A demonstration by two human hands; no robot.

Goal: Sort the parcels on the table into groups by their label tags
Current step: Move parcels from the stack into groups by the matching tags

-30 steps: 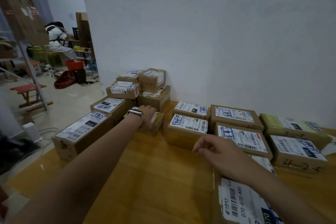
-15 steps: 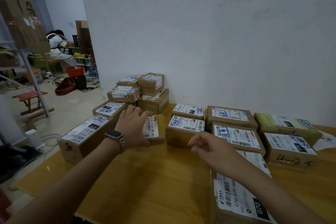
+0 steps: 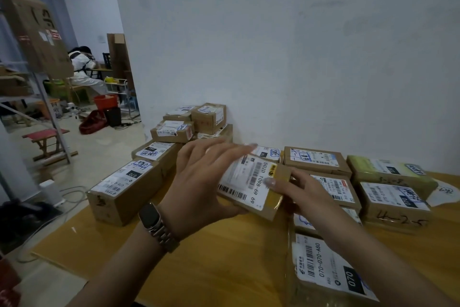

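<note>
Small parcel (image 3: 251, 182): left hand (image 3: 199, 182) clamps its 9 o'clock side, right hand (image 3: 306, 194) pinches its 3 o'clock end. Held above table (image 3: 211, 257), centre. Label faces up, print running 1-to-7 o'clock. Long axis partly hidden.

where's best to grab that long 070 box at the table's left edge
Take the long 070 box by its near half, from above: it lies flat and narrow, so fingers could likely span its width, and that end stands clear of the neighbouring parcel.
</note>
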